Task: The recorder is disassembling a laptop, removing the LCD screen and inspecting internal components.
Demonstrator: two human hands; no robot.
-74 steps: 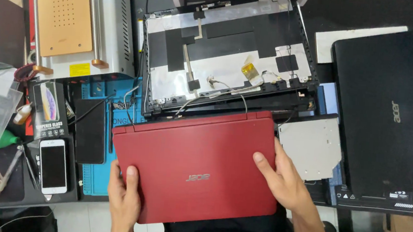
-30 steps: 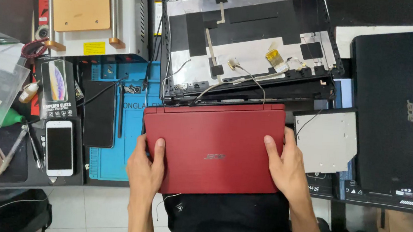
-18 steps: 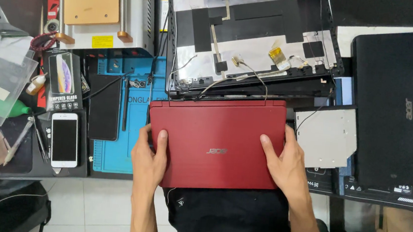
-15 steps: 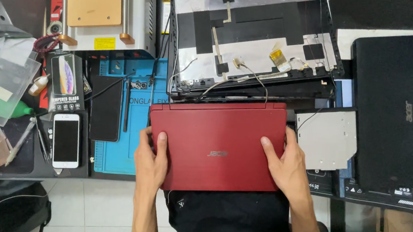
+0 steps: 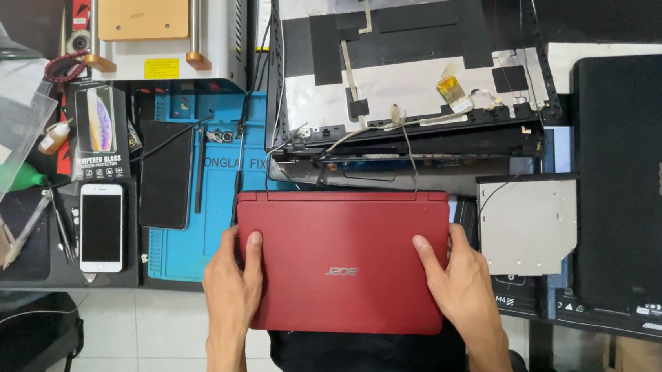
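A closed red laptop point(image 5: 342, 250) lies at the near edge of the workbench, its front part overhanging the edge above my lap. My left hand point(image 5: 232, 288) grips its left edge, thumb on the lid. My right hand point(image 5: 461, 287) rests flat on the lid's right side, fingers wrapped over the right edge. Just behind the red laptop lies a dismantled laptop lid point(image 5: 403, 66) with bare panel backing, black tape and loose cables.
A blue repair mat point(image 5: 216, 193) lies left, with a white phone point(image 5: 101, 227), a black phone point(image 5: 165, 173) and a boxed screen protector point(image 5: 97, 132). A silver optical drive point(image 5: 525, 225) and a black laptop point(image 5: 638, 179) sit right. A heating machine point(image 5: 155, 15) stands at back left.
The red laptop was slid and straightened from a tilted position; both hands shifted to its two sides. In the last half second almost nothing moved.
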